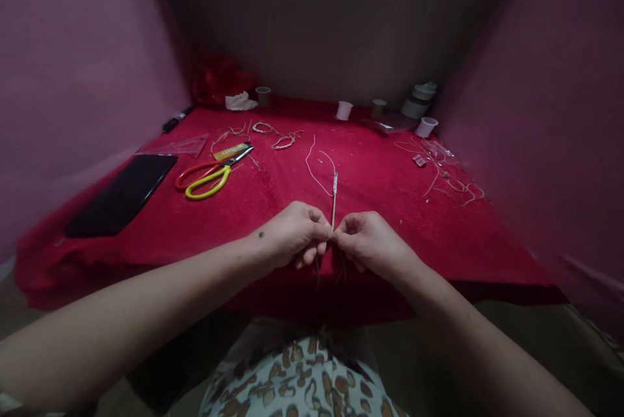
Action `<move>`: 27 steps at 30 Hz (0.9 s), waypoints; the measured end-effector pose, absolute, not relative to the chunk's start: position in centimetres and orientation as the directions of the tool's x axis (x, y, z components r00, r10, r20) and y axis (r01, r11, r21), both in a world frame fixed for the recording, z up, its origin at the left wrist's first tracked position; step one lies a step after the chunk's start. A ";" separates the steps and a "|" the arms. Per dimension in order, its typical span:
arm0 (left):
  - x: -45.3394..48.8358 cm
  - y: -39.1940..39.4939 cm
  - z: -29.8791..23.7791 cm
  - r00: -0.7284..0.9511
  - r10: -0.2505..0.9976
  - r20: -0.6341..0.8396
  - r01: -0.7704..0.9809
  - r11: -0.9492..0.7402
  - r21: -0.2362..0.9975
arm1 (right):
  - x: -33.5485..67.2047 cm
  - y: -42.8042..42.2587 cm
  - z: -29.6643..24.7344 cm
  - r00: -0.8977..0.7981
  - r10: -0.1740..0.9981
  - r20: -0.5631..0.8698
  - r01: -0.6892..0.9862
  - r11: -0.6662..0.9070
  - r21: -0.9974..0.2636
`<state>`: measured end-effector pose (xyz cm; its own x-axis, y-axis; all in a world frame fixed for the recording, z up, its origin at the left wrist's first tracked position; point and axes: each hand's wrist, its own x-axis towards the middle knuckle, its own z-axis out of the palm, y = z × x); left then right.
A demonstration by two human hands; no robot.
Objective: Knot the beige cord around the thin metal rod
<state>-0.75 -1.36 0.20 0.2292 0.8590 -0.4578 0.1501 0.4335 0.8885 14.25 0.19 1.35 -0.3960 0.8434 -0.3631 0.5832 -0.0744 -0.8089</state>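
Observation:
Close together at the front of the red-covered table, my left hand (307,232) and my right hand (366,240) are both pinched on the near end of a beige braided cord (333,212). The cord runs straight away from my fingertips over the cloth. Its far part is wrapped in white, and a thin white thread (312,167) loops out from there to the left. Loose cord ends hang down below my fingers. The exact spot where the fingertips meet the cord is partly hidden.
Left lie red-and-yellow-handled scissors (207,183), a yellow packet (231,151) and a black tablet-like slab (121,196). Behind are finished-looking braided loops (283,142). White spool (344,110), small cup (426,126) and lidded jar (418,102) stand at the back; loose cords (446,173) lie right.

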 end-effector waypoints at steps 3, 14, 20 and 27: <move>-0.9 -1.3 0.0 0.239 0.861 -0.449 0.184 0.413 0.892 | 14.4 -0.4 1.6 -0.390 0.902 -0.184 0.722 0.175 -0.670; -0.2 -1.8 0.7 0.259 0.835 -0.486 -0.084 0.520 0.850 | 14.3 -8.0 0.4 -0.558 0.826 -0.075 0.754 0.467 -0.461; -0.1 -2.1 0.1 0.250 0.855 -0.455 -0.178 0.502 0.846 | 15.7 -7.1 1.6 -0.601 0.798 0.037 0.525 0.430 -0.735; 0.0 -2.1 0.4 0.272 0.864 -0.424 -0.174 0.477 0.861 | 15.6 -1.7 2.4 -0.562 0.719 -0.410 0.040 -0.471 -0.881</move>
<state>-0.03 -2.11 0.40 0.2716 0.8640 -0.4240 -0.1738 0.4774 0.8613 15.57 -1.66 2.42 -0.5619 0.7187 -0.4095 0.0404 -0.4706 -0.8814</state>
